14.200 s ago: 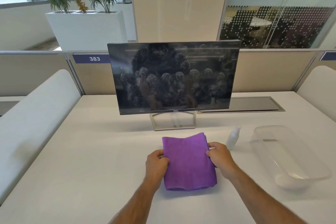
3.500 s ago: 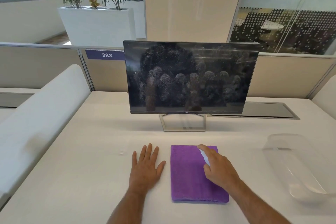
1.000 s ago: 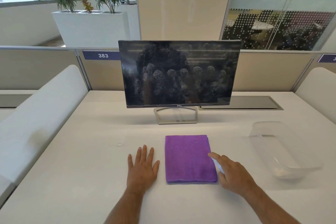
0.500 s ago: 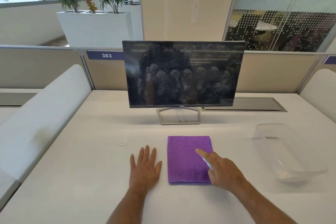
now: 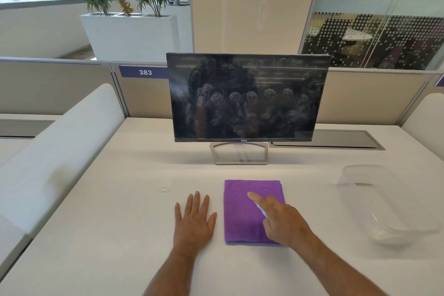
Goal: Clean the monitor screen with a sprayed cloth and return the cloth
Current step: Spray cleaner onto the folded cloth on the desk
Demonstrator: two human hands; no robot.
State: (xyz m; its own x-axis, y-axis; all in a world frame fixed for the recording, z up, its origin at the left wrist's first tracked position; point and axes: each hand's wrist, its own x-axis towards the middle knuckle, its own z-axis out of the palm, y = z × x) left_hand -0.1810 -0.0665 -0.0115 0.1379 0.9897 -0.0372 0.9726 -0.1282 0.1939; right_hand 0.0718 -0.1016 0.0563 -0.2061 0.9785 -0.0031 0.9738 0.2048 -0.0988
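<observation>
Spraying step: right hand (image 5: 284, 220) grips small spray bottle (image 5: 261, 210) over folded purple cloth (image 5: 242, 214), left hand (image 5: 194, 220) flat on tabletop (image 5: 108, 211) beside cloth; next, likely set bottle down, lift cloth to smeared monitor (image 5: 245, 96).

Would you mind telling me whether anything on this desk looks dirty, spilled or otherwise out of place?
The monitor screen is covered with speckled, cloudy smudges across its middle. A small clear droplet-like spot sits on the desk left of the purple cloth. Nothing else stands out.

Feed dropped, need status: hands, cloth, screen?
Left hand flat on desk. Right hand holds spray bottle over folded cloth. Monitor smudged, unobstructed.
</observation>
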